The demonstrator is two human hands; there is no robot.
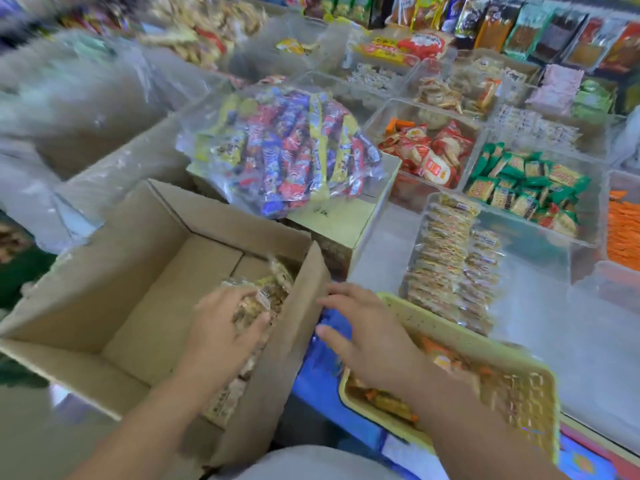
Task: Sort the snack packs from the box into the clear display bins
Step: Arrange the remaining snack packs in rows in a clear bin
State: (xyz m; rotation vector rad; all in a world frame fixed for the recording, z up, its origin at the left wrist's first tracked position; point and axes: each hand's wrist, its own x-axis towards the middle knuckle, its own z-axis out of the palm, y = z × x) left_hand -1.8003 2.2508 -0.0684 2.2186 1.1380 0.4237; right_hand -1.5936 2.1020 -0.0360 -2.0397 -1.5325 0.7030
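Observation:
An open cardboard box [114, 271] sits low at the left. Clear snack packs [266, 289] with brown filling lie along its right inner wall. My left hand [225, 327] reaches into the box and grips a bunch of these packs. My right hand [367, 337] hovers just outside the box's right flap with fingers spread, holding nothing. To the right stands a clear display bin [540, 278] with a stack of the same kind of packs [450, 265] leaning at its left end.
A yellow plastic basket [519, 386] with snacks lies under my right forearm. A big clear bag of colourful candy bars [287, 147] rests on a closed carton behind the box. More clear bins hold red packs [426, 150] and green packs [526, 185]. Hanging snack bags line the back.

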